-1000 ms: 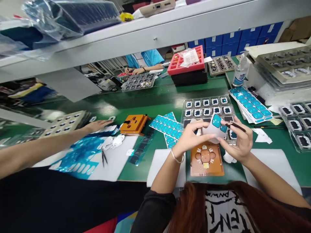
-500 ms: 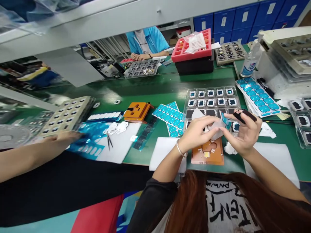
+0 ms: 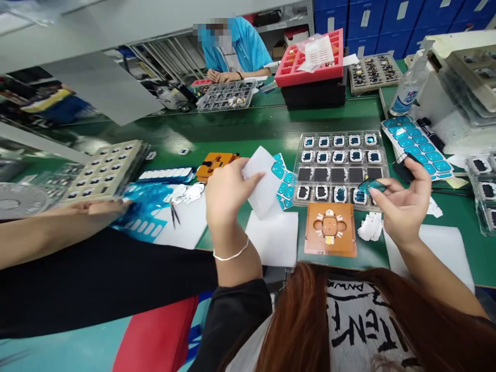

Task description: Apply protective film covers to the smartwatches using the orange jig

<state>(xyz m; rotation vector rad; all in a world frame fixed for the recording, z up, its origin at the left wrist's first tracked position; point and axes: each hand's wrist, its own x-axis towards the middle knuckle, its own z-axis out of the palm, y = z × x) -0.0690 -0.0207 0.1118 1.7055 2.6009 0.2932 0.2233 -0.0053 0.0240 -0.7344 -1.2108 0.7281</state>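
Note:
My left hand pinches a thin white sheet, held tilted above a white pad and beside blue sticker sheets. My right hand holds a small translucent blue film between thumb and finger, over the lower right corner of a clear plastic tray. A dark tool, its kind unclear, is also tucked in the fingers of that hand. Below the tray lies an orange fixture with a cross-shaped recess. White cut pieces lie to its right.
At left, a co-worker's hands rest by blue film sheets and tweezers. Another orange fixture stands behind my left hand. A red divided tray and a clear bottle stand farther back. Another person sits opposite.
My hands have parted. The left has moved left with the white sheet, and the right keeps the blue film, now over the tray's corner. The orange fixture is uncovered.

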